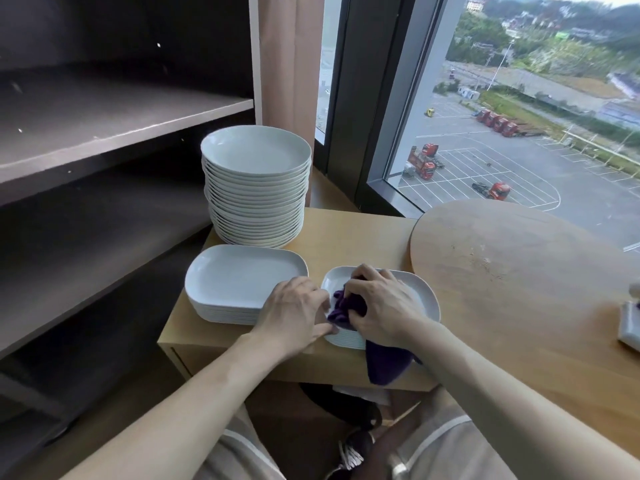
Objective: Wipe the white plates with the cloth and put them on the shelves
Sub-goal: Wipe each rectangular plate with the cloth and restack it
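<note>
the right hand (377, 306) grips the bunched purple cloth (346, 308) in curled fingers on the top white rectangular plate (420, 296) of a small stack near the front edge of the wooden bench (346, 237); the left hand (294, 306) pinches that plate's left rim.

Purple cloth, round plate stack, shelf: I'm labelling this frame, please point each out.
purple cloth (384, 365), head view, hanging corner.
round plate stack (256, 155), head view, top plate's centre.
shelf (104, 123), head view, bare board surface.
</note>
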{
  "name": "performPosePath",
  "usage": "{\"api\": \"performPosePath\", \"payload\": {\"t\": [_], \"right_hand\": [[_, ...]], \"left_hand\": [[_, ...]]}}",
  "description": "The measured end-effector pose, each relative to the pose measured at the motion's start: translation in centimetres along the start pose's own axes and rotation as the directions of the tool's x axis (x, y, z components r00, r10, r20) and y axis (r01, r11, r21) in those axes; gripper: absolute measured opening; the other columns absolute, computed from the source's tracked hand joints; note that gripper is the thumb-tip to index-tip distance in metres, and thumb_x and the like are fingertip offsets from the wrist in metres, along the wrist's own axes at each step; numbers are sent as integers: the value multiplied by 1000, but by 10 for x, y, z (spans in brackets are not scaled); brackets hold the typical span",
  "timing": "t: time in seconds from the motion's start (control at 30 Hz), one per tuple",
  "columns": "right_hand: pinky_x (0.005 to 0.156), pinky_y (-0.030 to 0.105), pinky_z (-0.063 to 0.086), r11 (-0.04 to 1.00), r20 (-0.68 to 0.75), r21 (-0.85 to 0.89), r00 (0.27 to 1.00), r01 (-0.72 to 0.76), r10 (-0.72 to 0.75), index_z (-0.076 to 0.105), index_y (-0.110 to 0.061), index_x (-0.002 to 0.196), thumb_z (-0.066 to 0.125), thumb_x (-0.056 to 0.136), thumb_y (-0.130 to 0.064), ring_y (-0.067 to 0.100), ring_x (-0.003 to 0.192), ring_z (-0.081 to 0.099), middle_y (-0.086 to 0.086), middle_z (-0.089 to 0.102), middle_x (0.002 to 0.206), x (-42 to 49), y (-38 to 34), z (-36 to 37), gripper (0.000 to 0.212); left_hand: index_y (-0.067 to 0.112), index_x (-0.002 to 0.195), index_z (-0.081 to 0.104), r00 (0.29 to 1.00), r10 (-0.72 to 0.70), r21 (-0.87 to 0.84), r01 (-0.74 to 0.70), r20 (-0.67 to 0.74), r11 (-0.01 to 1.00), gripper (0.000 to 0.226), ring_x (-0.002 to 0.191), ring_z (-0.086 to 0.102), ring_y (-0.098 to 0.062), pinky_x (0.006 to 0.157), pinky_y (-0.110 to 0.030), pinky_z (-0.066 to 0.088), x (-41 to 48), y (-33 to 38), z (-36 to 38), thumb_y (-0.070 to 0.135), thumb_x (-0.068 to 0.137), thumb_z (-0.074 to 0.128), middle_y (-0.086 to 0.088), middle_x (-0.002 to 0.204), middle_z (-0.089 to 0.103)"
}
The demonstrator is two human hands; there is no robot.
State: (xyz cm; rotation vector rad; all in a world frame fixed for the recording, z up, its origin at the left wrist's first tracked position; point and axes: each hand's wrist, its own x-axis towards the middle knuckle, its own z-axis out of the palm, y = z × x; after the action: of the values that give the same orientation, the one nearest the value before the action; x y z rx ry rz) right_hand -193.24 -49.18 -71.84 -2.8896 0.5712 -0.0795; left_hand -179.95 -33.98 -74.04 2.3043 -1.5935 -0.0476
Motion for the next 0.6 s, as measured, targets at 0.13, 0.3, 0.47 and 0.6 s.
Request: {"api": "performPosePath", "payload": {"t": [0.13, 0.3, 0.47, 0.6], "right_hand": [[84, 36, 44, 999, -26, 47, 999, 21, -20, 66, -31, 109, 60, 89, -45, 22, 102, 49, -12, 51, 124, 20, 1, -1, 25], [88, 38, 45, 1000, -50, -18, 999, 7, -7, 63, -29, 114, 59, 92, -48, 24, 104, 48, -8, 49, 127, 30, 2, 5, 30], [85, 38, 41, 994, -96, -40, 991, -101, 97, 60, -30, 117, 55, 95, -50, 26, 108, 48, -7, 45, 130, 31, -1, 11, 30], [90, 42, 42, 978, -117, -58, 975, -199, 191, 59, -29, 118, 55, 96, -49, 29, 112, 47, -4, 44, 130, 25, 6, 7, 30]], "left_hand": [[25, 105, 63, 1000, 16, -19, -16, -8, 1000, 36, 116, 50, -16, 101, -33, 39, -1, -1, 0, 55, 86, 71, 5, 110, 60], [24, 111, 64, 1000, 10, -24, -10, -21, 1000, 38, 124, 47, -16, 103, -36, 40, 3, -3, 2, 55, 90, 68, 4, 119, 63], [24, 114, 65, 999, 12, 21, -11, -36, 1000, 39, 129, 46, -15, 103, -36, 39, 1, -3, 5, 56, 91, 65, 5, 124, 63], [26, 113, 64, 1000, 10, 39, -9, -28, 999, 40, 130, 45, -14, 104, -35, 39, 0, -3, 5, 59, 90, 65, 7, 125, 62]]}}
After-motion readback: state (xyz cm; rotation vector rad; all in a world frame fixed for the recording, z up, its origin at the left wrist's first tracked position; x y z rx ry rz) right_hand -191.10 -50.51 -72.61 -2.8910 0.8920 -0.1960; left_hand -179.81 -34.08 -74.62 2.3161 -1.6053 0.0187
